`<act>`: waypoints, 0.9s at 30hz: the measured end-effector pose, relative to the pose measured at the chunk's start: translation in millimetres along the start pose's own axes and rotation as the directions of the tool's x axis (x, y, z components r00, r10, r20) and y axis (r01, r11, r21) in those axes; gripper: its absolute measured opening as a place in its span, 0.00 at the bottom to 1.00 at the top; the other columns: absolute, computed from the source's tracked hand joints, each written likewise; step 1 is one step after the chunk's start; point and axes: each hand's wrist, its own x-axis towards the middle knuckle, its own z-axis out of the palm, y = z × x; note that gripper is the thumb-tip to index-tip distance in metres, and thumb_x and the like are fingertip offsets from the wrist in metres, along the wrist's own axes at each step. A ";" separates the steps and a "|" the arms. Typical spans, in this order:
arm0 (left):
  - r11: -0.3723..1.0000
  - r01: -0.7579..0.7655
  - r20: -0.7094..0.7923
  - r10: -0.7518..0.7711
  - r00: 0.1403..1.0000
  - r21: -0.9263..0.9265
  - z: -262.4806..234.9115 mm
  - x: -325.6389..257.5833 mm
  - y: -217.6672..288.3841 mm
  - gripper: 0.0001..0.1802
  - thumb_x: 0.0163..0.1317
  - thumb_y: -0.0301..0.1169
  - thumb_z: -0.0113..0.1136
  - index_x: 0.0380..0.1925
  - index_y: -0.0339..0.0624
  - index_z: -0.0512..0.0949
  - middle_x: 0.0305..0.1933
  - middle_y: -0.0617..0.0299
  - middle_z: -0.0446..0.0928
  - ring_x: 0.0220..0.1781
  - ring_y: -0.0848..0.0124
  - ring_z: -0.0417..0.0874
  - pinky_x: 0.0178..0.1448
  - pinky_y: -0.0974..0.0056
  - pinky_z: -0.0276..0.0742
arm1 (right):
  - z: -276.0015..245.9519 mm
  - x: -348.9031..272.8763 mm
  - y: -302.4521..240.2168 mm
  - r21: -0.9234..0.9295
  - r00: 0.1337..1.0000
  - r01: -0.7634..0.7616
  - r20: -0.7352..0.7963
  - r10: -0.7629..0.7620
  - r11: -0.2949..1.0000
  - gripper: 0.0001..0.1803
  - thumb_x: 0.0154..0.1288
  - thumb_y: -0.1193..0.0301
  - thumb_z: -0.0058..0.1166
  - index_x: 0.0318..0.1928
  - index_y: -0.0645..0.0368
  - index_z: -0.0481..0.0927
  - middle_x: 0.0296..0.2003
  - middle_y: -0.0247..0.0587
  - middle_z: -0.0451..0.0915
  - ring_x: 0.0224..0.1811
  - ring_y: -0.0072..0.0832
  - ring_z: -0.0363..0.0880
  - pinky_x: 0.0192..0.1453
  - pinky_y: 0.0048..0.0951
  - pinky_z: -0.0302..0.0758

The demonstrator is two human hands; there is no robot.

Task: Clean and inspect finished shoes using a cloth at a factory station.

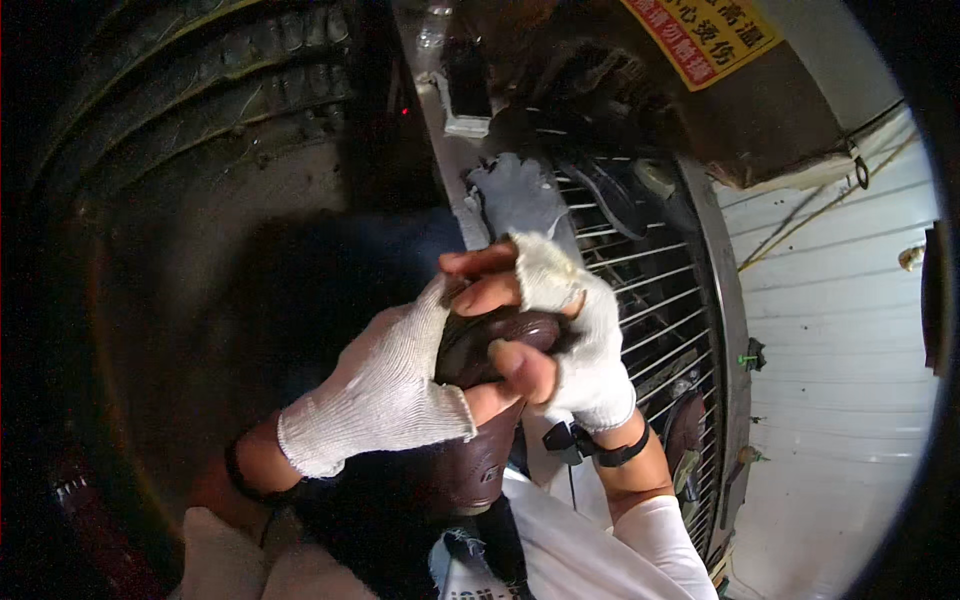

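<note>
Centrally, the left hand (385,385) and right hand (570,340) clasped a brown shoe (480,400), probably stiff leather, best gripped around its heel.

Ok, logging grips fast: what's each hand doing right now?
Left hand: closed on the brown shoe.
Right hand: closed on the same shoe, thumb pressing its top.

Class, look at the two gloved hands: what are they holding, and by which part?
Both hands, left and right, grip a dark brown shoe around its rounded upper end; which end cannot be told.
</note>
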 end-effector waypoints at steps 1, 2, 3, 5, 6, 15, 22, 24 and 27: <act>1.000 0.025 0.002 -0.025 1.000 0.016 -1.7 -4.9 6.6 0.47 0.53 0.40 0.77 0.72 0.37 0.68 0.64 0.51 0.80 0.67 0.58 0.82 0.73 0.57 0.73 | 1.4 -2.2 6.2 0.058 0.999 -0.048 -0.009 0.048 0.997 0.31 0.56 0.45 0.65 0.46 0.60 0.89 0.61 0.52 0.84 0.60 0.41 0.82 0.71 0.41 0.71; 0.999 0.009 -0.073 -0.013 0.997 -0.046 -11.4 -10.7 17.2 0.46 0.55 0.39 0.77 0.72 0.36 0.67 0.63 0.51 0.80 0.65 0.59 0.82 0.72 0.58 0.74 | 4.1 -3.5 8.2 0.062 0.997 -0.053 -0.044 0.056 0.997 0.38 0.55 0.40 0.67 0.52 0.60 0.86 0.66 0.52 0.79 0.63 0.41 0.80 0.72 0.42 0.71; 0.995 -0.010 -0.153 -0.006 0.988 -0.103 -18.2 -16.3 24.5 0.45 0.57 0.38 0.76 0.72 0.36 0.67 0.61 0.50 0.81 0.63 0.60 0.83 0.71 0.58 0.75 | 7.5 -5.2 10.3 0.070 0.995 -0.058 -0.076 0.064 0.996 0.45 0.54 0.35 0.69 0.59 0.61 0.84 0.70 0.52 0.75 0.67 0.42 0.78 0.73 0.43 0.71; 0.978 -0.163 -0.416 0.096 0.904 -0.129 -25.9 -17.1 19.5 0.37 0.61 0.32 0.74 0.67 0.31 0.68 0.58 0.51 0.81 0.60 0.66 0.83 0.67 0.61 0.78 | 41.7 -28.0 16.6 0.506 0.919 -0.002 -0.339 0.201 0.863 0.70 0.43 0.40 0.83 0.79 0.64 0.60 0.75 0.53 0.67 0.81 0.43 0.62 0.84 0.44 0.58; 0.984 -0.146 -0.499 0.075 0.863 -0.105 -29.8 -15.1 14.9 0.37 0.62 0.32 0.74 0.67 0.31 0.68 0.58 0.51 0.81 0.60 0.66 0.83 0.67 0.61 0.78 | 55.7 -44.1 22.6 0.484 0.906 -0.032 -0.355 0.230 0.875 0.74 0.41 0.40 0.85 0.81 0.65 0.57 0.76 0.52 0.66 0.81 0.42 0.61 0.85 0.44 0.57; 0.996 -0.031 -0.488 0.068 0.870 0.084 -6.5 -43.8 -4.7 0.43 0.64 0.40 0.76 0.72 0.33 0.65 0.55 0.36 0.83 0.53 0.44 0.90 0.57 0.53 0.86 | 48.9 -85.8 26.4 0.209 0.792 -0.573 -0.106 0.601 0.793 0.49 0.54 0.67 0.82 0.74 0.63 0.69 0.59 0.44 0.83 0.59 0.26 0.82 0.63 0.30 0.79; 0.979 -0.004 -0.292 -0.056 0.955 -0.202 23.5 -76.8 -7.4 0.53 0.64 0.34 0.73 0.81 0.31 0.50 0.68 0.41 0.75 0.62 0.57 0.85 0.58 0.60 0.84 | 54.7 -87.5 12.6 0.312 0.773 -0.520 -0.224 0.594 0.795 0.50 0.57 0.57 0.81 0.73 0.68 0.71 0.58 0.42 0.83 0.59 0.28 0.82 0.65 0.28 0.77; 0.922 -0.146 -0.348 0.013 0.937 -0.358 23.2 -68.9 -9.9 0.60 0.58 0.41 0.80 0.80 0.30 0.50 0.68 0.39 0.76 0.60 0.51 0.87 0.58 0.58 0.86 | 75.1 -86.1 20.6 0.196 0.885 -0.244 -0.355 0.301 0.950 0.57 0.57 0.53 0.80 0.78 0.69 0.63 0.68 0.48 0.77 0.66 0.31 0.79 0.70 0.31 0.76; 0.949 -0.221 -0.333 0.139 0.933 -0.223 3.3 -43.0 -17.1 0.58 0.52 0.42 0.83 0.77 0.33 0.60 0.64 0.45 0.80 0.63 0.58 0.86 0.67 0.58 0.80 | 85.1 -91.1 29.4 0.101 0.925 -0.100 -0.356 0.130 0.990 0.62 0.56 0.59 0.81 0.82 0.66 0.53 0.72 0.52 0.72 0.72 0.36 0.74 0.76 0.38 0.72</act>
